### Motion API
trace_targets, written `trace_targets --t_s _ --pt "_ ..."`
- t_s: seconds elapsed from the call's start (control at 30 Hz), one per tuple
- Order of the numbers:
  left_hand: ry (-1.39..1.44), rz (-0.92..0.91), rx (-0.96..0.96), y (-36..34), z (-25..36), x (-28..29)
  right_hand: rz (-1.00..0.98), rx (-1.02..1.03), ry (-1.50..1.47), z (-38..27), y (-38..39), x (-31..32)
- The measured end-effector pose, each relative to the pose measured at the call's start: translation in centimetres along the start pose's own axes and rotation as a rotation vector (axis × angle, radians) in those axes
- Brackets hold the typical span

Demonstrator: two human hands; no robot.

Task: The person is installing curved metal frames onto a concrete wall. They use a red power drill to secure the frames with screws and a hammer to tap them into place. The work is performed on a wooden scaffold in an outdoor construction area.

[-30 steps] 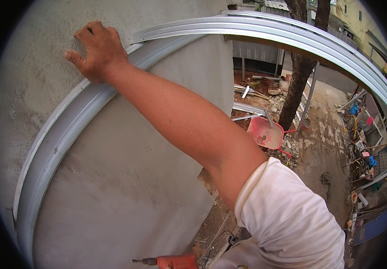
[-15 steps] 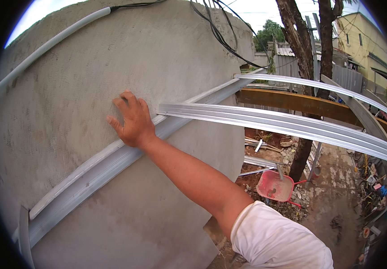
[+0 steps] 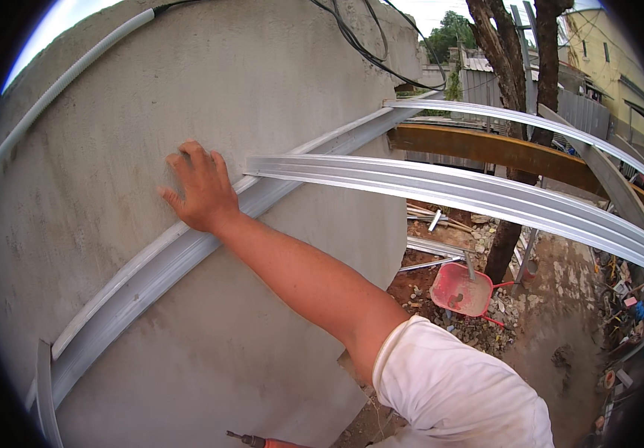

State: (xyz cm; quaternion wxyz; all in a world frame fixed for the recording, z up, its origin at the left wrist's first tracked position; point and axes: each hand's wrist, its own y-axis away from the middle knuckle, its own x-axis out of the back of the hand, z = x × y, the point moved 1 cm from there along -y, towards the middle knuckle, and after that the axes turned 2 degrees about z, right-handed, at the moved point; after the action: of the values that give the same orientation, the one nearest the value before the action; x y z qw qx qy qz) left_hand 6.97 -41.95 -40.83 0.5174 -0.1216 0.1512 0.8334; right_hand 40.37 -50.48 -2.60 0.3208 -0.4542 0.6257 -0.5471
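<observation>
My right hand [image 3: 204, 187] lies against the grey plastered wall [image 3: 292, 82], its fingers apart and slightly bent, holding nothing. Its wrist crosses over a long metal wall channel [image 3: 139, 287] that runs slantwise up the wall. Beside the hand, the end of a ribbed silver metal furring strip [image 3: 411, 179] rests on this channel and stretches off to the right. At the bottom edge shows part of a red tool [image 3: 283, 443] with a dark, narrow tip, apparently a power drill; what holds it is hidden. My left hand is out of view.
A second silver strip [image 3: 516, 116] and a rusty brown beam [image 3: 486, 149] span farther back. Black cables [image 3: 359, 45] hang over the wall top, near a grey corrugated conduit [image 3: 76, 78]. Far below, a red wheelbarrow [image 3: 460, 287] stands by a tree trunk [image 3: 502, 254] and rubble.
The red tool's tip has come into view at the bottom edge. My right hand appears slightly farther left and up with the shifting view, still spread on the wall.
</observation>
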Motion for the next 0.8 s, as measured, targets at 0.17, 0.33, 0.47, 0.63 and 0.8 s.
trace_targets --t_s 0.17,0.33,0.47,0.63,0.8 --pt "0.025 0.020 -0.053 1.6 -0.7 1.0 -0.038 -0.072 -0.169 0.5 -0.1 2.0" --pt "0.028 0.106 -0.099 4.2 -0.7 3.9 -0.044 -0.003 -0.445 -5.8 11.8 7.5" --pt "0.027 0.142 -0.137 5.7 -1.3 5.7 -0.637 -0.485 -0.625 -8.4 35.0 11.8" --pt "0.086 0.159 -0.161 5.7 -4.1 6.8 -1.072 -1.559 -1.099 -14.9 58.0 17.8" --pt "0.204 0.191 -0.044 5.0 -6.3 4.6 -1.083 -1.462 -1.523 -17.5 59.3 18.0"
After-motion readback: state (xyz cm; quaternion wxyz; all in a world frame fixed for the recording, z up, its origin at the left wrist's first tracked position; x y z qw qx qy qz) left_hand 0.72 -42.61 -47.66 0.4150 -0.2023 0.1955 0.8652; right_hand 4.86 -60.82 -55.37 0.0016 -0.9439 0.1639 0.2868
